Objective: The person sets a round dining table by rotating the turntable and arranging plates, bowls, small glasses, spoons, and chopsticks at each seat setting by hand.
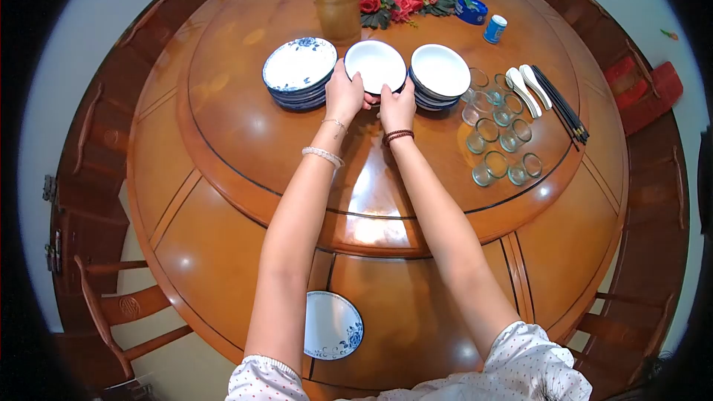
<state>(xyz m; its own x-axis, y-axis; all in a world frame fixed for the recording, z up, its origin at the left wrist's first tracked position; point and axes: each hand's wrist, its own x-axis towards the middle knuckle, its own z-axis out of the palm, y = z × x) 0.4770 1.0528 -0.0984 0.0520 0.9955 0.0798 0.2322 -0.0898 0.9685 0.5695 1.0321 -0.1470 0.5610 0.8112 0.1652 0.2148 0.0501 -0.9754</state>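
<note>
Two-handed grip on a white bowl [376, 62].
The person's left hand [344, 95] and right hand [398, 108] clasp its near side, right of the plate stack [298, 67]; more bowls [440, 69] stand farther right.

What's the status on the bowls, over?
Left hand, right hand gripping middle bowl. Plate stack close left, bowl stack close right. Nothing visibly blocking.

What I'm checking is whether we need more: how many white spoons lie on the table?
2: one spoon beside the glasses, the other spoon beside the chopsticks. More may be hidden beneath.
</note>
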